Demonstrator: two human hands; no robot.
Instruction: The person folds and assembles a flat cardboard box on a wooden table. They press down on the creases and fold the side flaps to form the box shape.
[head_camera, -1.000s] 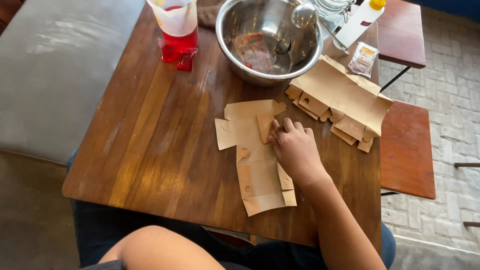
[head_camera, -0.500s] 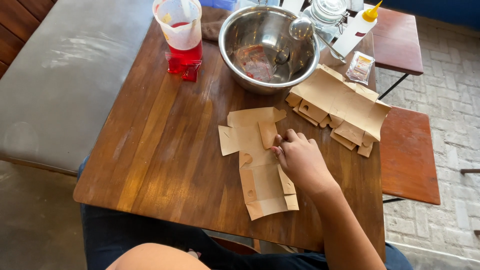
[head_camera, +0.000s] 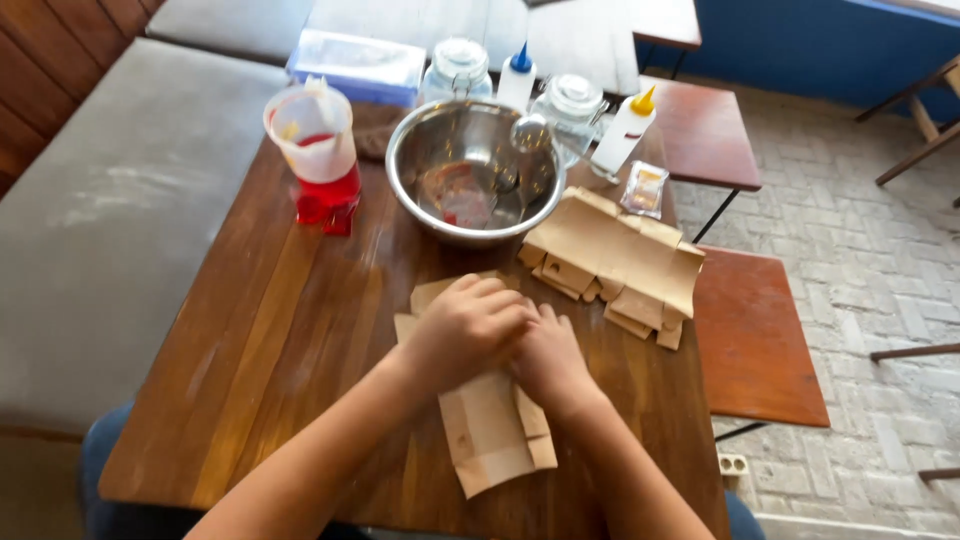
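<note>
Both hands, the left hand (head_camera: 468, 335) and the right hand (head_camera: 545, 358), press flat and open on the brown cardboard box blank (head_camera: 490, 430) lying just below the steel bowl (head_camera: 475, 172) on the desk (head_camera: 250, 340), folding it; it likely needs a firm crease.

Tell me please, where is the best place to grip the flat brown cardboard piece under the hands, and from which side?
Probably the near end of the flat cardboard piece, from the person's own side. That end lies free, while the left hand and right hand cover its far part. Being flat on the wooden table, it likely needs fingertips slid under a side flap first.
</note>
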